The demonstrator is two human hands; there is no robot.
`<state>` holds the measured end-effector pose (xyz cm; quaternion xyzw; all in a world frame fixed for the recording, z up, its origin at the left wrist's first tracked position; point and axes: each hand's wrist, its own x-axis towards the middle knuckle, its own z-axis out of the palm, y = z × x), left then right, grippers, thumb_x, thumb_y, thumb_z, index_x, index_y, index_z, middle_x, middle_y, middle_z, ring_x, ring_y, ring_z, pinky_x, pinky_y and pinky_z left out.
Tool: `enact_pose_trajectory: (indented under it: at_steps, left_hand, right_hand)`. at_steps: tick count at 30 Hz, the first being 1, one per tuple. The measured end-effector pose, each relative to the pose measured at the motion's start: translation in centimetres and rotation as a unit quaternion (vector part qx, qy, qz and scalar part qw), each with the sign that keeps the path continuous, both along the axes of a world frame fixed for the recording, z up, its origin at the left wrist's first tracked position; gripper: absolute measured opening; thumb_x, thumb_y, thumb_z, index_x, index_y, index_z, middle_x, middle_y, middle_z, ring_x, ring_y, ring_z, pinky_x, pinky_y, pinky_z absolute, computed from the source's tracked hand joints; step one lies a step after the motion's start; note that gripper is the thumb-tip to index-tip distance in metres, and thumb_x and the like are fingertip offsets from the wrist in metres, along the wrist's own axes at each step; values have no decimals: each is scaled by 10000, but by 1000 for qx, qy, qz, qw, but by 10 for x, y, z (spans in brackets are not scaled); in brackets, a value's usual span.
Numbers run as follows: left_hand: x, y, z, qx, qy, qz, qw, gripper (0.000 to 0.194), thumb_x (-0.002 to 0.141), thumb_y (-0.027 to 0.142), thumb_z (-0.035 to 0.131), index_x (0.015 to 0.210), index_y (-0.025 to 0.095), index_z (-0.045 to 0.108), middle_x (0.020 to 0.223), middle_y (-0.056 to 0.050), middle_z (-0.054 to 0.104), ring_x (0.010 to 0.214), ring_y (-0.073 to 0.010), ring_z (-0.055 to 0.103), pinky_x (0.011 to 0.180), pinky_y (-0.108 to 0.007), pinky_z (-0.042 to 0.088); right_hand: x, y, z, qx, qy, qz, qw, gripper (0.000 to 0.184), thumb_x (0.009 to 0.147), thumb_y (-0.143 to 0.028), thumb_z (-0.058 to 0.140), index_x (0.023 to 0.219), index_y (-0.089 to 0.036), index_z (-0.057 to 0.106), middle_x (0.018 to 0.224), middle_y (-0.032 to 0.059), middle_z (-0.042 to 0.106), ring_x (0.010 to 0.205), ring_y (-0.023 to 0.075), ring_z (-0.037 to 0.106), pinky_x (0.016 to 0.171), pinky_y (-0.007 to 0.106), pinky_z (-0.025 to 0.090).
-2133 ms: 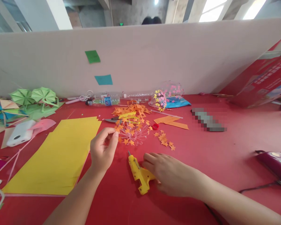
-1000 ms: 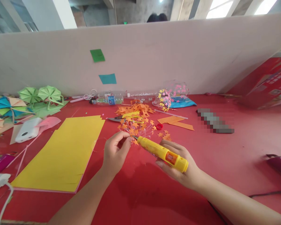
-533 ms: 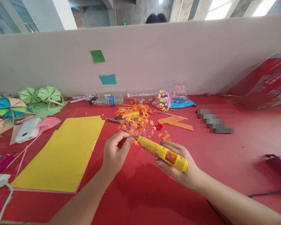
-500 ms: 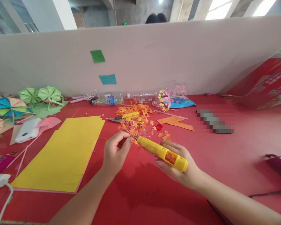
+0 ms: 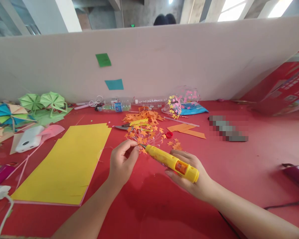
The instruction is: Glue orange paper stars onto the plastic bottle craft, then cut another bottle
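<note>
- At mid-table (image 5: pixel 149 212), the glue gun (image 5: pixel 173 162) sat in the right hand (image 5: pixel 196 176), fingers closed round its hidden grip.
- Its long axis ran four to ten o'clock, nozzle (image 5: pixel 143 146) foremost.
- At the nozzle's nine o'clock, nearest it, the left hand (image 5: pixel 121 162) pinched a tiny orange paper piece (image 5: pixel 139 144); contact with the nozzle could not be told.

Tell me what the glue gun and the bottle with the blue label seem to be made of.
The glue gun looks like glossy hard plastic, judging by its bright molded yellow body; its thin gray tip is probably metal. The bottle appears to be thin, shiny clear plastic, since green shows through it.
</note>
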<state>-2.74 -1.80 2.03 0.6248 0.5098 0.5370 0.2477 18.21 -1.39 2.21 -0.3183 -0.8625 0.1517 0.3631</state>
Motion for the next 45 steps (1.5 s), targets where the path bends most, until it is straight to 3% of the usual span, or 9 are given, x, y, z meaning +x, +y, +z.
enact_pose_trajectory:
  at_steps: [11, 15, 20, 25, 29, 32, 34, 39, 45]
  left_hand:
    - [-3, -2, 1, 85, 82, 17, 993, 150, 865, 187, 490, 725, 194, 542, 632, 24, 504, 567, -101, 464, 535, -225, 371]
    - [-8, -2, 3, 91, 5, 53, 994, 153, 867, 204, 500, 719, 203, 538, 619, 27, 513, 558, -103, 467, 541, -228, 392]
    - [-10, 0, 6, 20, -94, 23, 995, 166, 864, 236, 516, 704, 201, 544, 596, 31, 523, 532, -90, 442, 489, -214, 344]
    - [-3, -4, 11, -132, -141, -120, 974, 192, 869, 276, 513, 702, 189, 546, 553, 41, 518, 478, -64, 365, 449, -201, 265]
    - [5, -9, 13, -265, -218, -216, 914, 195, 843, 285, 522, 681, 175, 534, 493, 47, 485, 443, -54, 297, 425, -197, 191]
    - [10, -12, 12, -329, -256, -251, 874, 191, 806, 266, 537, 644, 170, 506, 473, 50, 466, 422, -45, 275, 412, -197, 164]
    - [12, -12, 10, -353, -273, -260, 856, 171, 779, 254, 548, 636, 169, 506, 476, 48, 466, 413, -43, 291, 402, -197, 163]
    - [16, -13, 8, -400, -281, -279, 826, 167, 740, 261, 544, 605, 167, 515, 422, 55, 421, 375, -39, 251, 392, -202, 145]
    - [17, -14, 6, -418, -279, -280, 818, 134, 717, 250, 531, 614, 164, 534, 466, 48, 434, 382, -36, 252, 391, -205, 136]
  right_hand:
    - [1, 1, 6, -11, -11, -3, 1000, 266, 900, -341, 514, 678, -202, 465, 631, -2, 481, 541, 126, 453, 498, 254, 351]
    - [0, 0, 9, -26, -31, 73, 997, 98, 882, -255, 514, 811, -188, 522, 782, 54, 578, 650, 145, 527, 575, 264, 423]
    - [-11, -3, -1, -76, -215, 109, 967, 70, 782, -183, 612, 811, -171, 549, 788, 27, 565, 623, 133, 507, 542, 249, 396]
    - [-13, -2, -7, -84, -291, 91, 949, 194, 746, -231, 686, 897, -155, 591, 927, 54, 588, 777, 176, 556, 693, 293, 464]
    - [-9, 2, -2, -44, -230, 116, 965, 211, 777, -318, 692, 899, -168, 606, 876, 55, 607, 796, 191, 558, 717, 321, 471]
    - [-6, 3, 1, 38, -83, 92, 992, 25, 875, -191, 560, 886, -173, 574, 813, 55, 612, 727, 162, 549, 657, 292, 471]
    - [-5, 3, 1, 90, 15, 57, 994, 78, 889, -117, 516, 919, -179, 550, 816, 55, 609, 729, 153, 549, 645, 278, 479]
    - [-3, 2, 4, 111, 55, 61, 990, 179, 883, -100, 535, 1037, -188, 563, 881, 67, 633, 801, 161, 589, 685, 287, 520]
    - [-6, 2, 7, 66, 78, 82, 991, 93, 891, -118, 548, 931, -186, 598, 840, 64, 630, 772, 153, 590, 673, 278, 529]
